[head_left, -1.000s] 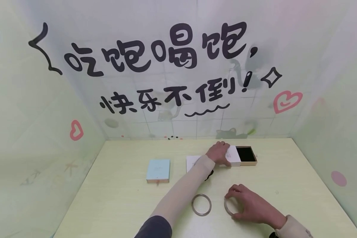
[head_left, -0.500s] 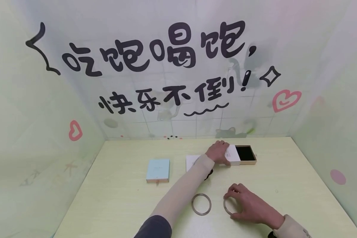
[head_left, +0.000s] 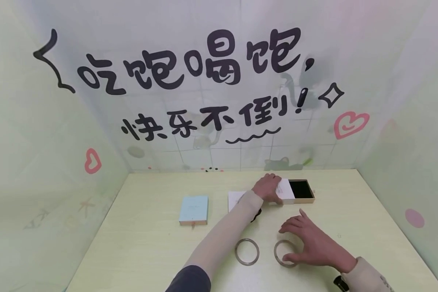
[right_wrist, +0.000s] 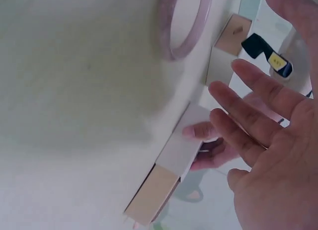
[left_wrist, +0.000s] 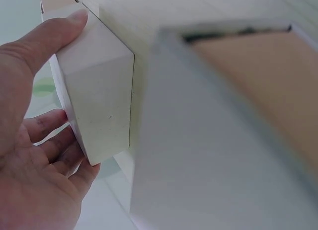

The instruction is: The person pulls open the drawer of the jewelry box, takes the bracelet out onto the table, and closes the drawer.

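My left hand (head_left: 268,188) holds a white drawer box (head_left: 286,191) at the back right, thumb on one side and fingertips on the opposite edge in the left wrist view. Its tan-edged drawer (head_left: 301,189), dark inside, sticks out to the right. My right hand (head_left: 315,241) hovers around the right-hand bangle (head_left: 276,254), a greyish translucent ring lying flat on the table. Its fingers are spread and grip nothing; the thumb overlaps the ring in the head view, and contact cannot be told. A second similar bangle (head_left: 236,252) lies to its left.
Another white box (head_left: 235,198) sits left of the held one, partly hidden by my left forearm. Further left is a light blue box (head_left: 194,209) with a small pull tab. The pale table (head_left: 149,243) is bounded by printed walls on three sides.
My right hand has let go of the right-hand bangle; its fingers have spread and lifted away. The bangle now lies flat. My left hand still holds the white box.
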Action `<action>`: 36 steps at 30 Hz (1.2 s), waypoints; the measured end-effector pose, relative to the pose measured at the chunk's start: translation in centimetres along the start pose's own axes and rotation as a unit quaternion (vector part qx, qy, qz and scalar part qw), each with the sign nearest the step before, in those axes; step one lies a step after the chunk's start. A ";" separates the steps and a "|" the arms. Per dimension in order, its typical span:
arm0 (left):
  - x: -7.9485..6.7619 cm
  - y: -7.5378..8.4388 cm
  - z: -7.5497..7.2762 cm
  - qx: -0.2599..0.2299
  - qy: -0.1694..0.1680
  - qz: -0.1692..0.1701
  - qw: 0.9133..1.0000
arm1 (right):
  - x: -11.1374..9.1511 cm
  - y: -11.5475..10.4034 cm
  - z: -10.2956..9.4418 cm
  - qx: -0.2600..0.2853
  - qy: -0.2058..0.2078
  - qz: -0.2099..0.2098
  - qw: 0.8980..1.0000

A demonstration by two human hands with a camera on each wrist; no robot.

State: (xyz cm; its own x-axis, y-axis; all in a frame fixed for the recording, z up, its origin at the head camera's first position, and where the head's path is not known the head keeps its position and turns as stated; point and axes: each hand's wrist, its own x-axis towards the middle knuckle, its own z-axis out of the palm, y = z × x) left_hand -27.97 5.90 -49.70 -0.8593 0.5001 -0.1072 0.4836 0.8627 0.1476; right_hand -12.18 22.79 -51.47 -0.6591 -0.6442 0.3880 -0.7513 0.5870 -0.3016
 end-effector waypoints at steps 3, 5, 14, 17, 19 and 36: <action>-0.1 0.0 -0.1 -0.002 0.001 -0.001 1.000 | 0.5 0.7 -0.6 -0.004 0.011 -0.009 1.000; -0.1 0.0 0.0 -0.004 0.002 -0.001 1.000 | 0.8 1.2 -1.1 -0.003 0.016 -0.010 1.000; -0.1 0.0 0.0 -0.002 0.005 0.001 1.000 | 2.1 3.9 -2.7 0.007 0.042 0.033 0.999; -0.1 0.0 0.0 -0.003 0.005 0.002 1.000 | 2.5 4.8 -2.9 0.020 0.051 0.050 0.997; 0.0 -0.1 0.1 -0.007 0.005 0.004 1.000 | 2.8 5.3 -3.1 0.038 0.056 0.065 0.996; 0.1 -0.1 0.2 -0.016 0.001 -0.004 1.000 | 4.1 10.8 -5.1 0.123 0.024 0.261 0.957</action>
State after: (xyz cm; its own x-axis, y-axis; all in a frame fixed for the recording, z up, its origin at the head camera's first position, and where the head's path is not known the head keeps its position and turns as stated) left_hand -28.01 5.90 -49.92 -0.8631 0.4936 -0.1064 0.4718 0.8634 0.1787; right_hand -22.86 28.97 -48.73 -0.9488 -0.2684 0.1666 -0.3097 0.6860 -0.6584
